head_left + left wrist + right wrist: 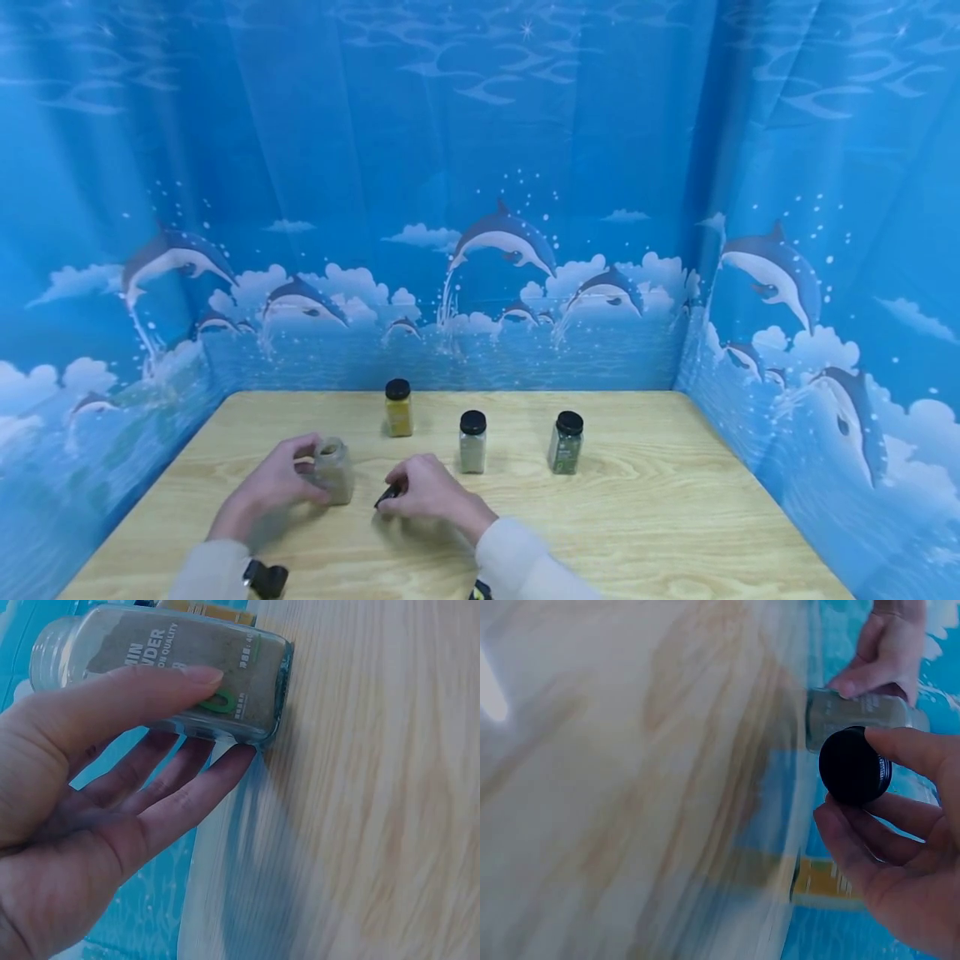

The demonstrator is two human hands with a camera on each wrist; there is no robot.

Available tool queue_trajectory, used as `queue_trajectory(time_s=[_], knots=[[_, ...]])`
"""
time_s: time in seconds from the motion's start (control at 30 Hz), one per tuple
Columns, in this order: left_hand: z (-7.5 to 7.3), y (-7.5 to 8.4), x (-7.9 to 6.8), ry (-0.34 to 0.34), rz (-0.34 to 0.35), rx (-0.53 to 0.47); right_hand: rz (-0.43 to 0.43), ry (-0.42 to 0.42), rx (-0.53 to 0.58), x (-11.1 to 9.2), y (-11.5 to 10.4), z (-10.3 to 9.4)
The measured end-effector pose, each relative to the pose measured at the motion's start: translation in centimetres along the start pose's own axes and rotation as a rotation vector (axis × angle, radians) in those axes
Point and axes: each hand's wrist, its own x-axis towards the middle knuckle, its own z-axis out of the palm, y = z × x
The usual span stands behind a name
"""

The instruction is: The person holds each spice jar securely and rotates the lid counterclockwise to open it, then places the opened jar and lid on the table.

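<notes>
An uncapped glass spice jar (pixel 337 482) of greyish-brown powder stands upright at the left of the table. My left hand (pixel 272 482) holds it from the left; in the left wrist view the thumb lies across the label of the jar (pixel 217 652) and the fingers are on its other side. To the right of the jar, low over the table, my right hand (pixel 433 492) pinches a black screw lid (pixel 387 496). The right wrist view shows the round lid (pixel 847 766) between thumb and fingers, apart from the jar.
Behind the hands stands a black-capped jar of yellow spice (pixel 399 414). A jar with pale contents (pixel 472 452) and one with green contents (pixel 566 452), both black-capped, stand to the right. A blue dolphin-print curtain (pixel 465 167) surrounds the wooden table (pixel 645 517).
</notes>
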Motion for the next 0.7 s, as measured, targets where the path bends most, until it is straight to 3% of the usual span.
queue_trajectory(time_s=[0.13,0.3,0.43,0.57,0.7], knots=[[-1.0,-0.5,-0.4,-0.021,0.002,-0.019,-0.013,-0.028,-0.112,0.8,-1.1,1.1],[-2.1,-1.1,-0.9,-0.038,0.005,-0.031,-0.013,-0.089,-0.130,1.6,-2.3,2.1],[-2.7,-1.4,-1.2,-0.036,0.020,-0.012,-0.073,-0.138,-0.207,1.9,-3.2,2.6],[-3.4,-1.6,-1.6,-0.025,-0.007,0.001,-0.119,-0.162,-0.282,2.4,-4.0,3.0],[-4.3,-1.7,-1.9,-0.023,-0.032,0.013,-0.095,-0.160,-0.290,3.2,-4.8,3.6]])
